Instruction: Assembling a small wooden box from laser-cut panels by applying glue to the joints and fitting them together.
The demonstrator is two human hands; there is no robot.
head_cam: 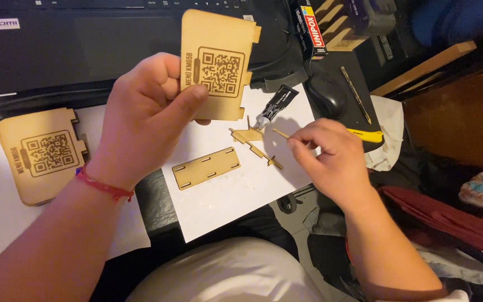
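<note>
1. Above the white sheet of paper [219,196], the left hand [146,112] holds up a flat wooden panel [216,61] engraved with a square code pattern, pinched between thumb and fingers at the panel's lower left edge. The panel stands nearly upright, its tabbed edges clear of the desk.
2. The right hand [331,154] grips a thin wooden stick [280,133] between thumb and fingertips, its tip pointing left toward the small wooden pieces [255,145] lying on the paper.
3. A black glue tube [276,105] lies just beyond those pieces, nozzle toward them, so the step in hand appears to be gluing: the stick seems to serve as a spreader.
4. The next move would likely call for a steady, fine touch of the stick along a slot or tab, with the panel held still.
5. A slotted wooden base strip [206,168] lies flat on the paper, near the small pieces but apart from them.
6. The left wrist, wearing a red bracelet [104,185], is bent upward; the right forearm reaches in low from the right.
7. A stack of like panels [40,154] rests well to the left.
</note>
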